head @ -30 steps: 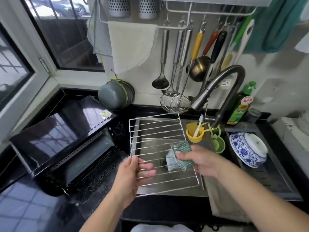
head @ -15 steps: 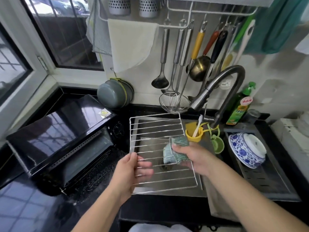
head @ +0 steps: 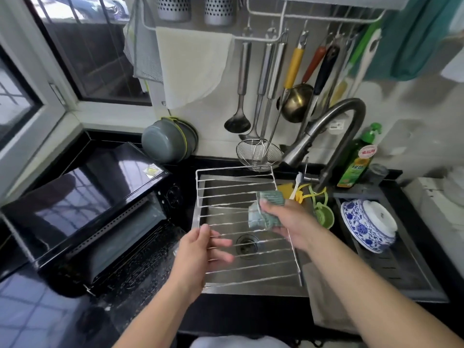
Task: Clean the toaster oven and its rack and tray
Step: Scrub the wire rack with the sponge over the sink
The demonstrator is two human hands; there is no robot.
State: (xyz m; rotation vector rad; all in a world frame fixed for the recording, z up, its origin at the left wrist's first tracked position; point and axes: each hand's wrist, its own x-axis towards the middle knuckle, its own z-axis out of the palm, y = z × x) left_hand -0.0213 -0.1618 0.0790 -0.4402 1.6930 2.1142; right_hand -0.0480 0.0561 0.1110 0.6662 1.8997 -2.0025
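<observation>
A wire oven rack [head: 233, 194] hangs tilted over the steel sink [head: 261, 290]. My left hand [head: 198, 252] grips its left edge, thumb on top and fingers beneath the bars. My right hand [head: 288, 222] holds a green scouring sponge [head: 266, 212] folded over the bars near the rack's right side. The black toaster oven [head: 82, 199] stands on the counter to the left with its door [head: 140, 259] open and lying flat toward me. No tray can be seen.
A grey faucet [head: 331, 136] arches over the sink's back right. Yellow and green cups [head: 324, 214], a blue-and-white bowl [head: 364, 227] and a green soap bottle [head: 359, 159] sit to the right. Utensils and a strainer [head: 258, 151] hang on the wall; grey bowls [head: 168, 141] lean behind the oven.
My right hand has slid the sponge up the rack, away from me and a little to the right. My left hand keeps its hold on the rack's left edge.
</observation>
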